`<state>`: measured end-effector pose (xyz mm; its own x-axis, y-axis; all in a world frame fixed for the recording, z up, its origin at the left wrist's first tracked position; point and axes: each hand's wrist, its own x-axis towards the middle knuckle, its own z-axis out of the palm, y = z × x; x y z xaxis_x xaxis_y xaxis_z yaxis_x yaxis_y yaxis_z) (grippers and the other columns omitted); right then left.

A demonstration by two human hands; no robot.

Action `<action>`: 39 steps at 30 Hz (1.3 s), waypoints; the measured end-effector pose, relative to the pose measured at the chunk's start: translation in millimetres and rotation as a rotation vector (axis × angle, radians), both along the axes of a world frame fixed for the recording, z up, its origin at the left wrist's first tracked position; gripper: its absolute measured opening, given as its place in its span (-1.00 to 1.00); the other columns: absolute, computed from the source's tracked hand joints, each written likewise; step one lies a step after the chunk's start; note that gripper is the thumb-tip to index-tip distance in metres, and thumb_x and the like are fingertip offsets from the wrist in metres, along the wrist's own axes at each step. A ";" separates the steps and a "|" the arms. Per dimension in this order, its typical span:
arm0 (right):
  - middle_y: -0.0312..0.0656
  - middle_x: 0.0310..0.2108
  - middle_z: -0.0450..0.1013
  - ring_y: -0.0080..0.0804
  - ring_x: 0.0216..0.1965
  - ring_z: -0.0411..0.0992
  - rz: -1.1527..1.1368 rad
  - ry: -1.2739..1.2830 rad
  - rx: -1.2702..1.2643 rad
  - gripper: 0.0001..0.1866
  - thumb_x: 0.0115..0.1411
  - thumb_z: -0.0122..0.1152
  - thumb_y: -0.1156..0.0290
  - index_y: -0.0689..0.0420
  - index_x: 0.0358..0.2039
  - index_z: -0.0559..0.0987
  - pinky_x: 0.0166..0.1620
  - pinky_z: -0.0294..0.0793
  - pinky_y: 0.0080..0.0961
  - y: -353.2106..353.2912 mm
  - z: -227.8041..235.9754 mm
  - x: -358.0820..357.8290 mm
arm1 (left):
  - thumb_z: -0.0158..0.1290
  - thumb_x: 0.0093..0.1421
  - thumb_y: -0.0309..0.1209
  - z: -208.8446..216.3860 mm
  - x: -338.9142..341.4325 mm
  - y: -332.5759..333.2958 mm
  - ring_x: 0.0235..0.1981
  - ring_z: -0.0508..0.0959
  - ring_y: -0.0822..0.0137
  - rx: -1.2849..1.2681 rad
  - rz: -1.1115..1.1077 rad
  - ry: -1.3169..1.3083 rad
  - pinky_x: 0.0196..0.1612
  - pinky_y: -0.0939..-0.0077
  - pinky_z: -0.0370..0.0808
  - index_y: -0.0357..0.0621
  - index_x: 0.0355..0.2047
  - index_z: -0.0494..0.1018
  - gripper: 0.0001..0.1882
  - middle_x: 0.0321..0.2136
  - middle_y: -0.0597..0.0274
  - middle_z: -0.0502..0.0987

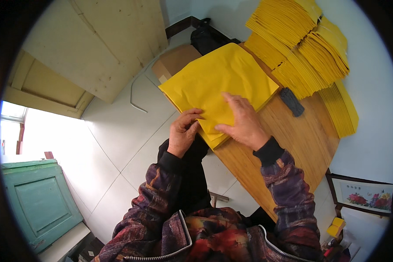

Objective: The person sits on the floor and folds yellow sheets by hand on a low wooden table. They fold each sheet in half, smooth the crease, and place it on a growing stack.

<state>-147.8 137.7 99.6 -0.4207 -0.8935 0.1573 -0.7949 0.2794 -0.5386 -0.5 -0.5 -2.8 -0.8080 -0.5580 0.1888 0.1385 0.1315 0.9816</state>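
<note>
A pile of large yellow paper sheets (218, 74) lies across the far left part of the wooden table, its top sheet slightly creased. My left hand (183, 133) is at the pile's near left edge, its thumb and fingers pinched on the yellow paper. On top of the sheets rests my right hand (245, 124), fingers stretched and thumb spread toward the left hand. It grips nothing. Just right of the pile, a small dark grey bundle (291, 102) sits on the table; its kind is unclear.
Tall stacks of folded yellow paper (299, 52) stand along the wall side of the wooden table (275, 144). Beyond the sheets are a cardboard box (174, 61) and a black bag (207, 39). A framed flower picture (364, 195) leans at the right; a green cabinet door (41, 201) stands left.
</note>
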 end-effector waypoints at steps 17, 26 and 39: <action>-0.04 -0.36 0.46 0.00 -0.20 0.41 -0.019 -0.076 -0.050 -0.86 0.02 0.18 0.54 0.17 -0.39 0.43 -0.15 0.43 -0.18 -2.9 -21.1 20.4 | 0.17 0.07 -0.62 13.0 -1.5 7.8 -0.26 0.56 0.38 -0.160 0.139 -0.035 -0.24 0.60 0.47 -0.20 0.02 0.44 -0.55 -0.15 0.18 0.54; -0.07 -0.48 0.45 -0.03 -0.34 0.45 -0.002 0.198 -0.196 -0.88 -0.05 0.13 0.58 0.14 -0.45 0.41 -0.30 0.44 -0.20 28.7 -3.4 26.2 | 0.18 0.02 -0.62 -2.0 -6.1 9.0 0.11 0.41 0.17 0.082 0.183 0.130 0.07 0.39 0.43 -0.07 0.37 -0.13 -0.02 0.29 -0.06 0.11; -0.18 -0.35 0.53 -0.19 -0.23 0.51 -0.404 0.049 -0.067 -0.73 -0.12 0.07 0.71 0.14 -0.37 0.52 -0.19 0.44 -0.31 301.3 -22.2 122.9 | 0.19 0.04 -0.54 31.7 12.3 30.5 -0.32 0.53 0.30 -0.679 0.410 -0.192 -0.45 0.59 0.47 -0.01 0.27 0.15 -0.22 0.32 0.12 0.09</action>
<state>-25.0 439.0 77.3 -0.7259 -0.6452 0.2381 -0.6538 0.5399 -0.5301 11.8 30.1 28.9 -0.6174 -0.6300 0.4711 -0.2120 0.7100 0.6716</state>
